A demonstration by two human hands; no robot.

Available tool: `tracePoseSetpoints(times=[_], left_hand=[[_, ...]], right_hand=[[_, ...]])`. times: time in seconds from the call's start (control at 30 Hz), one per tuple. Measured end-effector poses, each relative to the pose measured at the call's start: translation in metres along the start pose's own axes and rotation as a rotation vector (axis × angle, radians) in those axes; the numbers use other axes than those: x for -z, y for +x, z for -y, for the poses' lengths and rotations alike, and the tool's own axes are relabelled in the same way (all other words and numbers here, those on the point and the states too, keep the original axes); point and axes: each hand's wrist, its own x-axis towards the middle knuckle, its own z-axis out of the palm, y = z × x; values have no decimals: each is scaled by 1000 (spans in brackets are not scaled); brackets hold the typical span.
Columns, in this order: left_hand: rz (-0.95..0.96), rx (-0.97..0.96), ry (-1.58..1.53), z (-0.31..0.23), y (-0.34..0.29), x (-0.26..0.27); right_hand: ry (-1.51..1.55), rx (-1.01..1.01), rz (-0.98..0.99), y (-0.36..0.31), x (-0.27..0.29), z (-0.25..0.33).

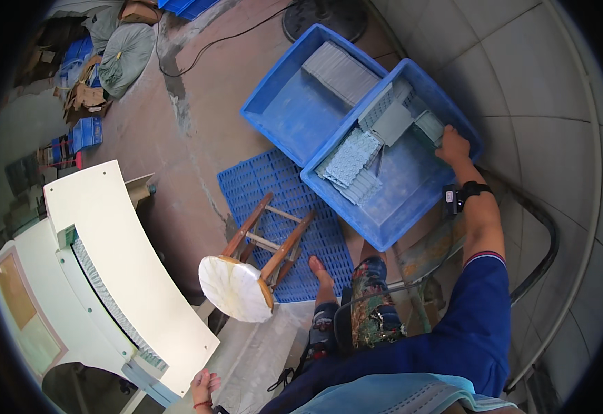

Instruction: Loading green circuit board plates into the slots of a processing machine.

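Observation:
My right hand (455, 146) reaches into the right-hand blue bin (412, 214). Its fingers close on the end of a small stack of thin pale pieces (428, 127) by the bin's right wall; the fingertips are partly hidden. Beside that stack lie a flat grey block of pieces (392, 124) and, nearer the left wall, a bundle of light-blue textured pieces (353, 157). My left hand (205, 385) hangs low by the corner of a white machine, fingers loosely bent and apart, with nothing seen in it.
A second blue bin (284, 103) adjoins on the left, holding a row of white pieces (341, 72). Below are a blue slatted pallet (246, 172) and a wooden stool (236, 288). The white machine (119, 255) stands left; a tiled wall (543, 152) and bent metal tube (555, 241) are right.

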Motion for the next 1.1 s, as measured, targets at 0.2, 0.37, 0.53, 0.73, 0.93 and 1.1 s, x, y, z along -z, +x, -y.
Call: tracePoseSetpoints(times=[0.2, 0.37, 0.53, 0.73, 0.93, 1.1], left_hand=[[40, -8, -42, 9, 8, 1], [59, -30, -23, 8, 13, -8], [99, -51, -47, 7, 20, -19], [111, -69, -93, 22, 24, -14], [129, -77, -158, 21, 21, -23], [72, -137, -301, 54, 18, -5]], right_hand=[[-47, 7, -16, -5, 16, 9], [-68, 17, 13, -3, 50, 15], [-49, -28, 115, -20, 82, 7], [119, -40, 115, -35, 89, -28], [804, 79, 253, -85, 102, -33], [1199, 76, 457, -167, 128, 49]])
